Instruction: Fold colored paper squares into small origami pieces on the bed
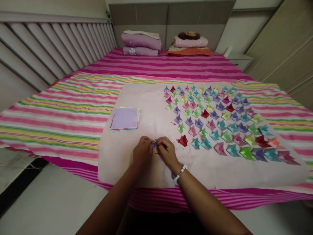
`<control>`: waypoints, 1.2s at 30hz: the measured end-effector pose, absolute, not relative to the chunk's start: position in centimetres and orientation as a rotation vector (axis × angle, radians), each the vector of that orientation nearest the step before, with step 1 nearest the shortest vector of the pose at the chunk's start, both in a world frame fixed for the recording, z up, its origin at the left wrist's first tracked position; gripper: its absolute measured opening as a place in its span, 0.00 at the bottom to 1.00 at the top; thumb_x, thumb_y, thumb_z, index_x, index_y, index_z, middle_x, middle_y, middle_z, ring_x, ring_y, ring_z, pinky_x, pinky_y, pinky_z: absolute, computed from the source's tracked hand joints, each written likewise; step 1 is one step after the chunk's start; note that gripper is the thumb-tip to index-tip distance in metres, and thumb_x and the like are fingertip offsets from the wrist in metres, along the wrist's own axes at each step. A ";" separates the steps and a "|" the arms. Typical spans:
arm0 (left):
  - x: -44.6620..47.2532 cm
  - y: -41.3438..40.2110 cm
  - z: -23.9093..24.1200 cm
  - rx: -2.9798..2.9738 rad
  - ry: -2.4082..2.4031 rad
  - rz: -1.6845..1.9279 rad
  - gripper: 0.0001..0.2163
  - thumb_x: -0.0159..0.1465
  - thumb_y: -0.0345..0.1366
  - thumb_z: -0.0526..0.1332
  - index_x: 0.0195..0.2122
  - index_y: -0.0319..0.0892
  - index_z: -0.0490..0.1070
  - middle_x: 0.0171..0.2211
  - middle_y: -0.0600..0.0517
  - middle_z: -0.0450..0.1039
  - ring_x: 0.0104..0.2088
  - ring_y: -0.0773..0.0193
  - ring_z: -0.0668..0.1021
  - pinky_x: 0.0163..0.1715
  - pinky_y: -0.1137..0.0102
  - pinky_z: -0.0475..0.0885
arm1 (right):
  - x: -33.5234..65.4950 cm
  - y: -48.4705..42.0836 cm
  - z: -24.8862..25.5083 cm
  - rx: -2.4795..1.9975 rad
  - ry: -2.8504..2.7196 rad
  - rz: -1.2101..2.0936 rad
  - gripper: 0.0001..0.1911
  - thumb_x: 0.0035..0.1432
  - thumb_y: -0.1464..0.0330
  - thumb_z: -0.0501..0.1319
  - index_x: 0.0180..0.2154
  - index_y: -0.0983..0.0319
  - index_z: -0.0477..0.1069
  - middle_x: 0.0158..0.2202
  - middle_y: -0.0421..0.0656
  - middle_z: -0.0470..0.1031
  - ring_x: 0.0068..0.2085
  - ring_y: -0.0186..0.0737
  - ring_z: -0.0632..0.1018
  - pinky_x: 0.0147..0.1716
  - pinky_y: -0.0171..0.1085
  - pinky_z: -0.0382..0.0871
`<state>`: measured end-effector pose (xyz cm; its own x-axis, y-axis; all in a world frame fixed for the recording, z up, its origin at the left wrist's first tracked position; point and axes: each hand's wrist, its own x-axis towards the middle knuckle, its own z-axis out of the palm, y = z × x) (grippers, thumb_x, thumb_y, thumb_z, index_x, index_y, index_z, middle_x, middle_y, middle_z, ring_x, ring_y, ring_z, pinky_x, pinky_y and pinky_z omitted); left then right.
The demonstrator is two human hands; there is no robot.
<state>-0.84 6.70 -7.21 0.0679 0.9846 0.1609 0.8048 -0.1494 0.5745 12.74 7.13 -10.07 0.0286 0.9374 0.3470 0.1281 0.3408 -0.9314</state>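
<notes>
A small purple folded paper piece [153,143] sits between my two hands, low over the pale sheet. My left hand [142,150] has its fingers closed on the piece's left side. From the right, my right hand [167,150] pinches its other edge; a beaded bracelet [180,172] circles that wrist. The fingers partly hide the folds. A stack of square paper [124,118], purple on top, lies beyond my left hand. Nearest to my right hand is a red folded paper piece [183,140].
Rows of folded paper pieces in many colours [214,115] cover the right of the pale sheet [146,98]. It lies on a striped bedspread [61,107]. Folded purple bedding [141,41] and a pink pile [190,42] stand by the headboard [151,14]. A slatted rail [61,42] runs along the left.
</notes>
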 end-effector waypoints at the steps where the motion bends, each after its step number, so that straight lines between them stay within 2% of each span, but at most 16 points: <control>1: -0.8 6.7 -7.0 2.041 1.829 0.690 0.14 0.58 0.24 0.54 0.40 0.45 0.73 0.47 0.51 0.68 0.38 0.63 0.76 0.34 0.70 0.70 | 12.8 7.1 -10.1 -1.052 -1.407 0.849 0.09 0.48 0.77 0.52 0.27 0.59 0.68 0.33 0.42 0.70 0.36 0.40 0.72 0.38 0.39 0.67; 9: -0.3 6.5 -6.8 2.094 1.904 0.597 0.10 0.61 0.28 0.54 0.39 0.45 0.72 0.49 0.51 0.68 0.37 0.65 0.76 0.31 0.71 0.69 | 12.7 6.9 -9.8 -1.070 -1.429 0.868 0.07 0.50 0.76 0.53 0.26 0.59 0.64 0.33 0.42 0.69 0.31 0.37 0.70 0.29 0.36 0.65; 15: -0.1 6.4 -6.5 2.205 1.913 0.481 0.10 0.64 0.34 0.55 0.42 0.48 0.74 0.52 0.52 0.67 0.35 0.65 0.77 0.30 0.70 0.68 | 12.6 6.8 -9.6 -1.095 -1.439 0.854 0.06 0.51 0.76 0.54 0.26 0.59 0.63 0.32 0.41 0.68 0.30 0.36 0.69 0.28 0.35 0.65; 21: -0.3 6.4 -5.9 2.250 1.955 0.315 0.12 0.66 0.36 0.53 0.44 0.50 0.75 0.55 0.51 0.66 0.34 0.64 0.77 0.30 0.70 0.66 | 12.5 6.8 -9.9 -1.119 -1.459 0.833 0.07 0.51 0.77 0.53 0.28 0.60 0.64 0.33 0.41 0.68 0.28 0.35 0.68 0.27 0.34 0.65; 28: -0.1 6.6 -5.7 2.266 1.891 0.268 0.13 0.66 0.34 0.52 0.45 0.48 0.74 0.51 0.49 0.68 0.35 0.61 0.77 0.30 0.70 0.67 | 12.6 6.7 -9.9 -1.125 -1.544 0.733 0.11 0.46 0.80 0.52 0.30 0.60 0.66 0.32 0.42 0.68 0.32 0.39 0.69 0.31 0.36 0.65; 33: -0.3 6.7 -5.5 2.261 1.890 0.292 0.13 0.66 0.32 0.51 0.44 0.48 0.75 0.50 0.48 0.70 0.33 0.63 0.78 0.30 0.71 0.67 | 12.6 6.1 -9.5 -1.110 -1.669 0.640 0.15 0.51 0.81 0.51 0.37 0.60 0.68 0.36 0.44 0.69 0.39 0.42 0.71 0.39 0.40 0.68; 36: -0.6 6.9 -5.2 2.271 1.837 0.325 0.13 0.66 0.32 0.50 0.44 0.48 0.74 0.51 0.49 0.69 0.34 0.64 0.78 0.30 0.71 0.68 | 13.0 5.9 -9.0 -1.210 -1.868 0.494 0.16 0.54 0.81 0.51 0.41 0.60 0.69 0.38 0.46 0.70 0.40 0.44 0.71 0.40 0.41 0.67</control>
